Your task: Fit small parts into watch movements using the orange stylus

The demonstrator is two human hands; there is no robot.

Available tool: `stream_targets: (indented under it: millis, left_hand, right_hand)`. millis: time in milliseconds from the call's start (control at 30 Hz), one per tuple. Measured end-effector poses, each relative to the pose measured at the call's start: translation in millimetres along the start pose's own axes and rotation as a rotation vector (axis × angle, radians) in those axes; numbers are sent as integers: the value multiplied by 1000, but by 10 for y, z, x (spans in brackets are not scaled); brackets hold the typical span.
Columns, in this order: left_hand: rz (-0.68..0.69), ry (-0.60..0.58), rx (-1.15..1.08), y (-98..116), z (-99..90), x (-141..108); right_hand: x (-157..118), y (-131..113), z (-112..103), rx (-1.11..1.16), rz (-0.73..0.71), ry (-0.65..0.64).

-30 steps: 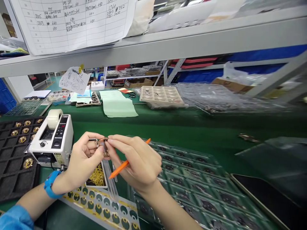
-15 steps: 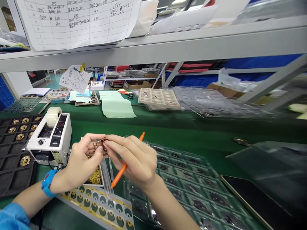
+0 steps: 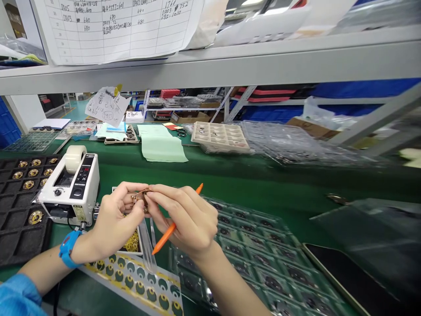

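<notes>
Pinching the small metal part (image 3: 141,195) between left hand (image 3: 113,221) and right hand (image 3: 189,219), you risk dropping it if the tucked orange stick (image 3: 164,238) snags.

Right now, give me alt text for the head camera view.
Two bare hands, left and right, hold a small metal part above a green workbench; the right also holds an orange pen.

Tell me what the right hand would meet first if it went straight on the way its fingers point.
The small copper-coloured metal part at the fingertips of the right hand, which seem to touch it; just beyond lie the fingers of the left hand, though depth is unclear.
</notes>
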State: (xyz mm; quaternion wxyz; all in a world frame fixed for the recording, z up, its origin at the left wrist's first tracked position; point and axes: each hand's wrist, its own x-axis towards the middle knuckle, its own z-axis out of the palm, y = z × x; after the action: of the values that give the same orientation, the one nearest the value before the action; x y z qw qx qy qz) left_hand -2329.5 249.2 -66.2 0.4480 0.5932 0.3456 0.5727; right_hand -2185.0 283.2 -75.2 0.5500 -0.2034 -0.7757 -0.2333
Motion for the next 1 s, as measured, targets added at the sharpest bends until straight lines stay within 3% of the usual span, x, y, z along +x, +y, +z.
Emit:
stream_targets:
  millis: [500, 667, 867, 1000]
  left_hand:
    - [73, 8, 114, 20, 10, -20]
    - [21, -11, 85, 25, 1, 21]
    - [-176, -23, -76, 4, -126, 200]
    - [-211, -77, -101, 28, -203, 276]
  right_hand:
    - [18, -37, -14, -6, 30, 34]
    - [26, -36, 12, -9, 54, 6]
    - [86, 18, -95, 237, 340, -148]
    - [115, 97, -221, 362, 531, -259]
